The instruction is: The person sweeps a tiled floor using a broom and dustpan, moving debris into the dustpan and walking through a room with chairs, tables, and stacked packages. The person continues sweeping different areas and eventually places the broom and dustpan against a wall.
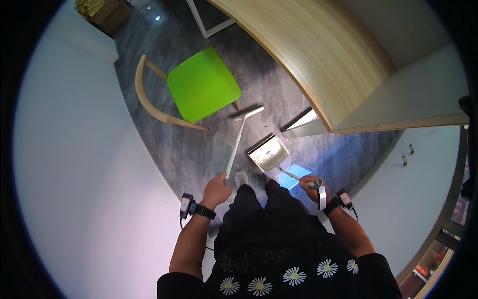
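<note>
A white-handled broom (235, 146) slants away from my left hand (216, 191), whose fingers are wrapped round the upper part of its handle. The broom's head with dark bristles rests on the grey floor near the front leg of the green chair (204, 84). My right hand (312, 184) grips the handle of a long-handled dustpan (269, 152). The pan, white and grey with a dark front lip, lies on the floor just ahead of my feet. A gap of bare floor separates the broom head from the pan.
A light wooden table (303, 50) with a pale side panel stands at the right. White walls (74, 164) close in on both sides. Far left, a cardboard box (107, 17) holds yellowish material. Shelves (433, 259) show at the lower right.
</note>
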### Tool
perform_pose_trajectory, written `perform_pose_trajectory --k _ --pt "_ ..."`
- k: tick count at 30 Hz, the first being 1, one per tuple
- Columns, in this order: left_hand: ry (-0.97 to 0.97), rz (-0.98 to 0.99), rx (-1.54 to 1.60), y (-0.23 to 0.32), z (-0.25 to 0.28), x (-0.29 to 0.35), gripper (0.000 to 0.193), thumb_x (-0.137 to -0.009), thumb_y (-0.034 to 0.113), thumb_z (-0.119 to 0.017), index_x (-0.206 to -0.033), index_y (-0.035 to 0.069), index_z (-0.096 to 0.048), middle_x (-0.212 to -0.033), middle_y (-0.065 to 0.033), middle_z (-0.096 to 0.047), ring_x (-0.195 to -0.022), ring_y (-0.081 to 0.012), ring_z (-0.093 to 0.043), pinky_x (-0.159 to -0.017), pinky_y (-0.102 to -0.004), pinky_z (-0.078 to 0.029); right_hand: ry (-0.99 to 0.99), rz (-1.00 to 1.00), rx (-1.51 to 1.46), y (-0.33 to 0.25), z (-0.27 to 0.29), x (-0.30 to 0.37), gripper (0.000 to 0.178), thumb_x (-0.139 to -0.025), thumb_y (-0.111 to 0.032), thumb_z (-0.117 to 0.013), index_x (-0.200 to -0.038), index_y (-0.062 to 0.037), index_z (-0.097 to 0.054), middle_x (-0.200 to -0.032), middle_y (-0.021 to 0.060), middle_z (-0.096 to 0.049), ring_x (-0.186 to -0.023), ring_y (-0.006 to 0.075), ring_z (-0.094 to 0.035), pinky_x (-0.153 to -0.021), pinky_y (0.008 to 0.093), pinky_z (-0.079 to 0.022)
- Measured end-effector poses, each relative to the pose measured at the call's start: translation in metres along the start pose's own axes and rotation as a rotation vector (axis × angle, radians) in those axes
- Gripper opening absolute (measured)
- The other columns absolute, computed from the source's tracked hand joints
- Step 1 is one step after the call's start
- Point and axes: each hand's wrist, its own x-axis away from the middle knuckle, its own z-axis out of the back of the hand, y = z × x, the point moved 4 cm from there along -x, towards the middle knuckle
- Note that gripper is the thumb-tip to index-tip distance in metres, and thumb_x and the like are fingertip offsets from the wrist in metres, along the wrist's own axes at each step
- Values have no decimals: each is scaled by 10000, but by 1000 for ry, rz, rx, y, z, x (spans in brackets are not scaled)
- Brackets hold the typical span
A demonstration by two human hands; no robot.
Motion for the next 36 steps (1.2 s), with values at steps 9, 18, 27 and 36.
perform_pose_trajectory --k 9,18,27,36 --pt "55 -20 -260 -15 -4 -22 360 -816 177 -514 -1155 82 -592 -998 -229 -678 -925 -437 -642 -799 -535 -504 59 -115 30 3 -48 -20 129 -842 -141 -696 -867 -15 -694 -850 132 -706 -777 255 -692 -722 348 -546" --pt "-160 11 -195 -63 -38 67 481 -830 185 -491 -1303 116 -548 -1011 -248 -677 -949 -436 -644 -844 -523 -500 45 -135 -66 32 -68 -15 110 -873 -132 -702 -851 -24 -695 -745 35 -653 -697 94 -581 -637 276 -487" --pt "-133 109 188 -68 -32 164 507 -830 190 -578 -1317 47 -565 -749 -164 -670 -627 -246 -661 -632 -366 -540 -17 -58 -18 54 -28 2 136 -848 -163 -694 -846 -28 -687 -830 104 -695 -773 205 -676 -727 327 -536" --pt "16 271 248 -47 -70 102 557 -834 167 -483 -1367 3 -493 -850 -230 -688 -622 -318 -683 -616 -412 -541 -58 9 11 59 -12 22 125 -832 -145 -694 -823 -23 -669 -854 113 -697 -805 260 -676 -736 342 -537"
